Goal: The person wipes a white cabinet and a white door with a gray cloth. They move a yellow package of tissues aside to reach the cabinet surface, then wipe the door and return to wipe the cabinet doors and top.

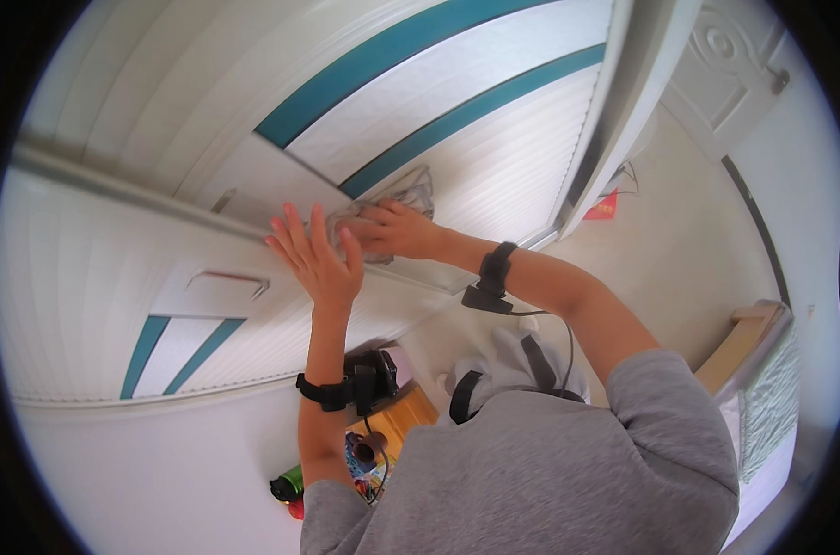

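A thin, greyish crumpled cloth (pixel 418 190) lies against the white sliding wardrobe door (pixel 494 166), which has teal stripes and ribbed panels. My right hand (pixel 397 231) presses the cloth to the door's surface, its fingers bent over the fabric. Part of the cloth shows above the hand and a little below it. Close beside it on the left, my left hand (pixel 323 264) is raised with its fingers spread and nothing in it. Its fingertips are near the door's edge; whether they touch cannot be told.
A second wardrobe door (pixel 78 287) with a recessed handle (pixel 230 280) stands at the left. Low beside my left forearm are a wooden stool or cabinet (pixel 406 421) and a green bottle (pixel 288 483). A bed corner (pixel 771 379) is at the right; a red item (pixel 603 205) lies on the floor.
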Available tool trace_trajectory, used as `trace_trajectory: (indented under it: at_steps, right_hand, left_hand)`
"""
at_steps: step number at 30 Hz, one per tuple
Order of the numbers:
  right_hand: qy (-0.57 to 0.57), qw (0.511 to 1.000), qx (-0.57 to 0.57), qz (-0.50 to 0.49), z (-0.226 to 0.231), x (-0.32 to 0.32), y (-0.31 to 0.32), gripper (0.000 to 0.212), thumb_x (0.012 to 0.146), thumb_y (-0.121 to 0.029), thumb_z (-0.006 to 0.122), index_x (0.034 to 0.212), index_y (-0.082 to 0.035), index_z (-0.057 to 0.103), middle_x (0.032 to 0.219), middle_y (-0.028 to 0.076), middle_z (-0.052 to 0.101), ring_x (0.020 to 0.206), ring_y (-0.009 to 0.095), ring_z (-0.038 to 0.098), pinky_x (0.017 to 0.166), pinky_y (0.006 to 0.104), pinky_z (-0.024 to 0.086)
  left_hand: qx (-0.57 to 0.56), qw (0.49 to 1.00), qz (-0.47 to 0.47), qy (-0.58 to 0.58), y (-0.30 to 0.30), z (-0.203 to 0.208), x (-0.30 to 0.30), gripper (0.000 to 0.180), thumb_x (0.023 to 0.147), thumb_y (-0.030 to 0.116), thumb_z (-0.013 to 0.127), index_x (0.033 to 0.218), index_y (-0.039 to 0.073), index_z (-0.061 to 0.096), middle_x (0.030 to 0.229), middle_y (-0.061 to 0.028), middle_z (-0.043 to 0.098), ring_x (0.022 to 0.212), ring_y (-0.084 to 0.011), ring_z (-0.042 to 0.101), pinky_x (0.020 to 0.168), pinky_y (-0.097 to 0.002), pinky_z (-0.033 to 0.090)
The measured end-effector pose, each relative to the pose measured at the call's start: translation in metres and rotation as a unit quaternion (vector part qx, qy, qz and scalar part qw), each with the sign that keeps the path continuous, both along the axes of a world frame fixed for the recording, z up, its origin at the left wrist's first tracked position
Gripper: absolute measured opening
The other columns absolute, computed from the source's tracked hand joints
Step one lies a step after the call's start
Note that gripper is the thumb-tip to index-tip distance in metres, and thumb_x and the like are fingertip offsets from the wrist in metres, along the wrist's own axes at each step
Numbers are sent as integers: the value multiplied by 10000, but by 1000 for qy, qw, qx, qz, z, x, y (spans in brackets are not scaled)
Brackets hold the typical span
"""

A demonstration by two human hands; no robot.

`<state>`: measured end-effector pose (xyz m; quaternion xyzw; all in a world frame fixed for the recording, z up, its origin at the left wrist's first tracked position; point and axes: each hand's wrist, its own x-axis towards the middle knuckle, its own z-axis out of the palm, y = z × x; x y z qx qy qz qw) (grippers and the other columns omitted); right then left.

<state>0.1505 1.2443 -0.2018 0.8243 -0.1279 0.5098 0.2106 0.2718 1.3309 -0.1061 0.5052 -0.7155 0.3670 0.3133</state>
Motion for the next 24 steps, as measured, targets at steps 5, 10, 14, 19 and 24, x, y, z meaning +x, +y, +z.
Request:
trace_trajectory:
  at_steps: [5, 10, 14, 19, 24]
  right_hand:
    - [-44, 998, 39, 6, -11, -75, -45, 452, 685, -159, 596, 1123, -271, 581, 1272, -8, 480, 982, 204, 489, 793, 353, 384]
    - [-151, 983, 91, -55, -37, -210, -122, 246, 739, -110, 656, 970, -193, 665, 1095, 90, 595, 888, 254, 589, 729, 344, 466]
    - [-254, 948, 130, -143, -39, -282, -151, 668, 576, -35, 752, 1184, -164, 510, 1265, 165, 450, 1130, 366, 431, 944, 429, 335]
    - [-321, 901, 219, -194, -41, -272, -155, 833, 578, 32, 695, 1305, -110, 315, 1349, 195, 266, 1228, 378, 275, 1022, 418, 261]
    - [-404, 871, 254, -114, -69, -193, -122, 870, 580, -129, 735, 1335, -100, 304, 1364, 243, 244, 1217, 418, 276, 1000, 498, 213]
  left_hand:
    - [-34, 999, -7, 34, -45, -4, -13, 622, 867, 233, 512, 1372, -16, 248, 1447, -258, 152, 1341, -431, 127, 1054, -579, 60]
    - [-53, 996, 64, -23, -82, -14, -16, 673, 892, 314, 472, 1395, -24, 180, 1464, -254, 75, 1356, -424, 46, 1050, -581, 12]
    - [-104, 988, 99, -50, -94, -17, -13, 682, 902, 369, 419, 1398, -24, 164, 1466, -260, 49, 1358, -423, 23, 1043, -589, 7]
    - [-118, 984, 118, -62, -100, -17, -4, 702, 903, 410, 383, 1402, -22, 144, 1466, -269, 21, 1360, -420, -4, 1039, -591, -10]
    - [-104, 987, 107, -59, -103, -20, -1, 716, 896, 429, 384, 1407, -9, 136, 1464, -275, 3, 1359, -422, -20, 1031, -600, -23]
